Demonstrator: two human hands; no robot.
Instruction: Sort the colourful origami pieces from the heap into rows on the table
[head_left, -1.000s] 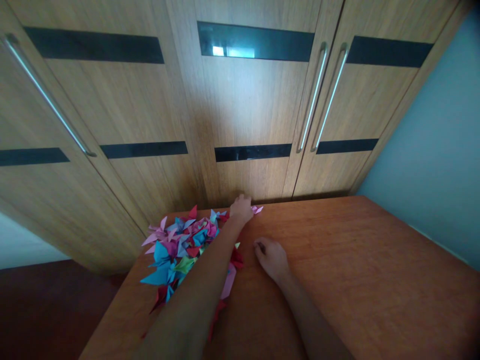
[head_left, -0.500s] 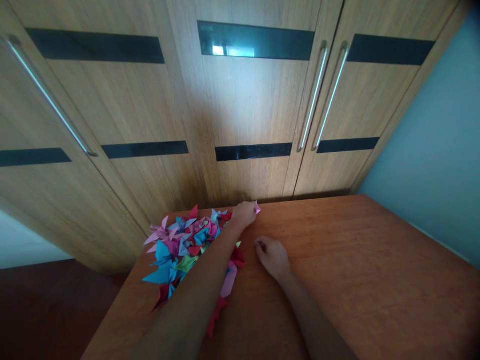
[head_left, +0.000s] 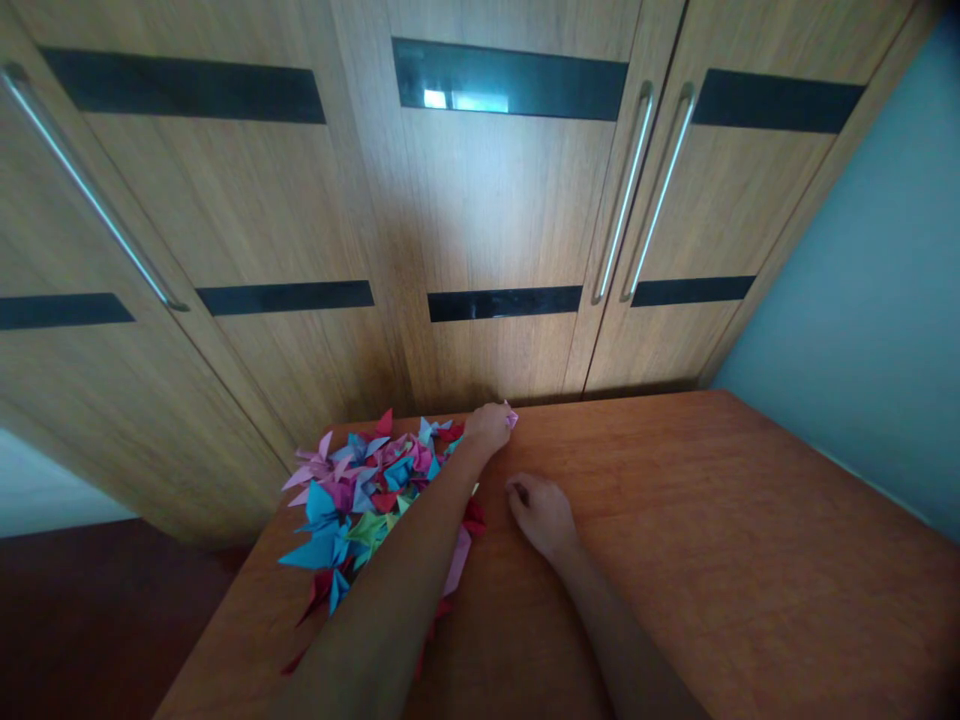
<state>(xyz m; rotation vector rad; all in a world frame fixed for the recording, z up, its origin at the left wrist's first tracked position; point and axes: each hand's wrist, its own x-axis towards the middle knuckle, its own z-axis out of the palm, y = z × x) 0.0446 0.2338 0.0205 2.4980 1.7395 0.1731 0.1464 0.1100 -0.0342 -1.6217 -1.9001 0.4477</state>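
Holding 1 pink origami (head_left: 511,417) near table's back edge (head_left: 622,406): left hand (head_left: 487,427)

One reddish-brown wooden counter (head_left: 720,500) bears one small pink folded-paper piece (head_left: 511,417) at its far edge and one multicoloured folded-paper heap (head_left: 367,485), too overlapped to count; beyond, three long silver metal handles (head_left: 623,195), seven glossy black strips (head_left: 504,303).

pink origami (head_left: 511,417) now in the left grip (head_left: 496,420)
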